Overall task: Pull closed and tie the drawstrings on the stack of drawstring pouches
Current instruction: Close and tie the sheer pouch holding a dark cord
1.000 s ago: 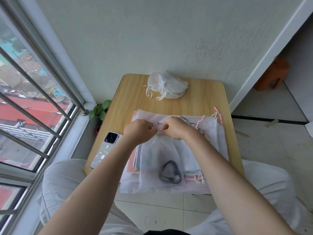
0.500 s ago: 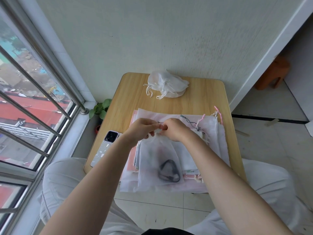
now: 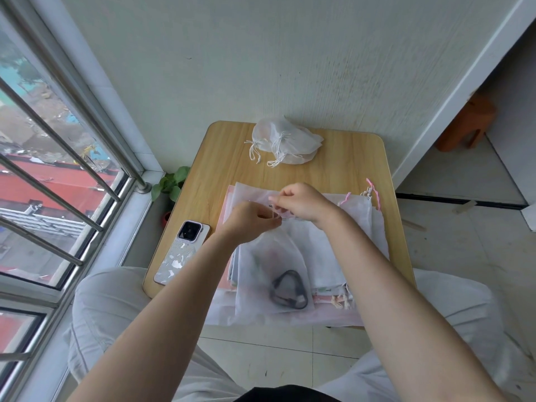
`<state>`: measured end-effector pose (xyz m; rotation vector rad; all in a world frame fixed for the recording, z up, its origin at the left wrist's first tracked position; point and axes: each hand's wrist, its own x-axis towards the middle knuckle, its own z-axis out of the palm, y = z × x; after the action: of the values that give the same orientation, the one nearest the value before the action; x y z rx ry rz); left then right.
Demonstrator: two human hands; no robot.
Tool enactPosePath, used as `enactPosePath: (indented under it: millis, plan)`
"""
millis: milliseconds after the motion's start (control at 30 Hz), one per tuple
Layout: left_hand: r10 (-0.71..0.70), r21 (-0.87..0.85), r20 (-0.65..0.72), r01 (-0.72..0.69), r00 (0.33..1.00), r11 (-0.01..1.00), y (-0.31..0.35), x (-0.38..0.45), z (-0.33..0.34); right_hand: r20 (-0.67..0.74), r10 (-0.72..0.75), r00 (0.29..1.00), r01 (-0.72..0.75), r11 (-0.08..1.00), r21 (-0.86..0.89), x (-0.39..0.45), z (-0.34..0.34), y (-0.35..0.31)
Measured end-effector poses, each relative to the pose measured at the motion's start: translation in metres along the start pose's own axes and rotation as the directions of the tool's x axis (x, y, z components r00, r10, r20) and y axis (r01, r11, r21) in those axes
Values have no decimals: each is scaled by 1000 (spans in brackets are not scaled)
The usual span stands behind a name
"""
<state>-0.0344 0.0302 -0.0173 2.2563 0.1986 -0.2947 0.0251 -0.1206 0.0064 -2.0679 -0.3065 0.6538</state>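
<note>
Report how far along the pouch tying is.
Done: a small pile of tied pouches lies at the table's far edge, cords knotted. In hand: the left hand and right hand pinch the drawstring at the mouth of the top pouch, which holds a dark item. Left: the flat stack of pouches beneath, apparently still untied.

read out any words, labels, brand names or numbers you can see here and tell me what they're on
No text can be read.
Phone case: white patches only, no letters made out.
Stack of pouches: faint dark marks by the hands, too blurred to read.
Tied pouches: no print visible.
</note>
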Motion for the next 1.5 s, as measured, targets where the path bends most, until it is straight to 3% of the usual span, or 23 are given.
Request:
enactPosePath:
  millis: [67,167,267,367,500,633,733,833,1000,1133,1333,1500]
  plan:
    - [-12,-2,-25,12,1000,1000,0,1,0,-40,-71,997,76,987,141,-1,3,-5]
    - [-53,-172,15,55,998,984,-2,2,-1,-134,-172,976,206,932,298,-2,4,-4]
    - [-116,-346,94,142,989,927,-6,1,-6,-116,-154,981,168,979,118,-4,5,8]
    - [-179,-404,153,227,972,886,-9,2,-8,-52,-103,993,100,993,-69,-5,15,22]
    - [-200,-478,235,292,951,828,-10,3,-7,-110,-154,982,142,983,-113,-3,23,26]
    - [-172,-391,219,248,960,886,-8,-1,-9,-62,-164,985,151,974,-168,-3,19,27]
    - [-143,-443,138,190,980,876,-13,-2,-9,-3,-120,993,117,975,-186,-7,6,27]
    - [-131,-445,78,152,988,882,-13,-3,-6,77,-48,996,55,994,-90,-10,0,29]
    - [-107,-436,-23,86,994,896,-7,0,3,-2,-94,996,94,992,80,-13,12,23]
    - [-113,-389,-94,68,989,919,-6,2,4,-97,-118,988,113,992,-51,-10,19,22]
    - [-198,-470,-144,109,969,876,-7,2,3,-178,-158,971,114,965,-234,-9,22,17]
    - [-145,-285,-48,125,988,950,0,0,-1,-212,-180,961,116,953,-280,-10,23,18]
